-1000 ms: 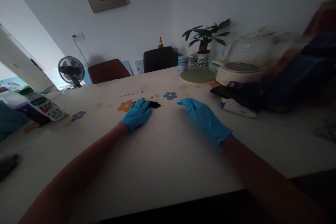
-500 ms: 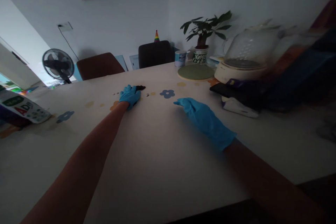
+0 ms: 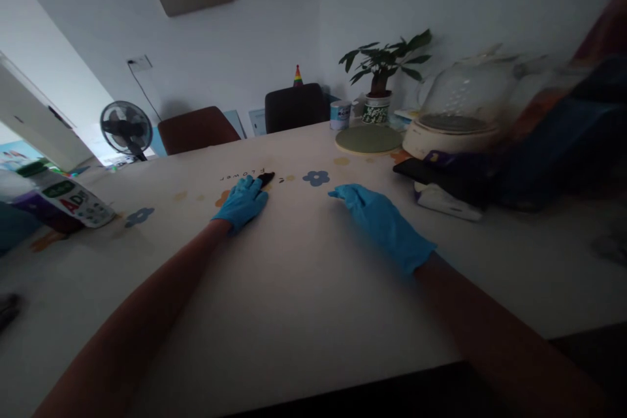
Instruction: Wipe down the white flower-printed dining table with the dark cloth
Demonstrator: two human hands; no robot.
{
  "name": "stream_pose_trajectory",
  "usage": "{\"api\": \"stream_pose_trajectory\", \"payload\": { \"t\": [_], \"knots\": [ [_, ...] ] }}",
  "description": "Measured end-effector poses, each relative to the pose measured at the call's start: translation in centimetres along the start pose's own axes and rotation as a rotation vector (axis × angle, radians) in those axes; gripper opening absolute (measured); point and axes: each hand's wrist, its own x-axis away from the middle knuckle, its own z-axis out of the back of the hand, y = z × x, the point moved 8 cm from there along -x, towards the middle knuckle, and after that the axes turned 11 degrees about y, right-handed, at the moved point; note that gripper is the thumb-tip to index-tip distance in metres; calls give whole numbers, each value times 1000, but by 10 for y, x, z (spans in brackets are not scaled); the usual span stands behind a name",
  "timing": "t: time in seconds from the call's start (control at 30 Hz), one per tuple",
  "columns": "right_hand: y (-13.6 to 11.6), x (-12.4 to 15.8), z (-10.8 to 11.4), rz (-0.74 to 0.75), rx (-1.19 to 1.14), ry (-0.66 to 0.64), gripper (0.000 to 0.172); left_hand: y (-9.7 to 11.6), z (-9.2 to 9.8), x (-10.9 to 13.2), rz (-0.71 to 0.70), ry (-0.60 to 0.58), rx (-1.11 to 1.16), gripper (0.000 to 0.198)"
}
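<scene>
I've got the blue-gloved left hand (image 3: 241, 202) laid over a black cloth (image 3: 266, 179) on the desk (image 3: 304, 313), fingers slightly spread, to the left of the printed blue flower (image 3: 310, 178). On my feed, the gloved right hand (image 3: 385, 223) is nearer and right of that flower, its fingers close together; whether they pinch anything, I can't tell.

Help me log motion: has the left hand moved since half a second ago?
Yes: the left hand has moved nearer the viewpoint, uncovering the printed lettering.
</scene>
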Motion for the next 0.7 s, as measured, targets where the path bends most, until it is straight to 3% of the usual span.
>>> {"api": "stream_pose_trajectory", "payload": {
  "t": [0.2,0.4,0.53,0.7],
  "knots": [
    [5,-6,-4,36,1,-4,49,12,10,69,-38,-62,-3,75],
    [11,-11,-4,41,-32,30,46,3,13,125,9,-110,-10,84],
    [9,-9,-3,93,-25,43,44,1,17,129,8,-114,-13,84],
    [3,-5,-2,105,-2,17,45,-9,20,102,5,-99,-34,79]
  ]
}}
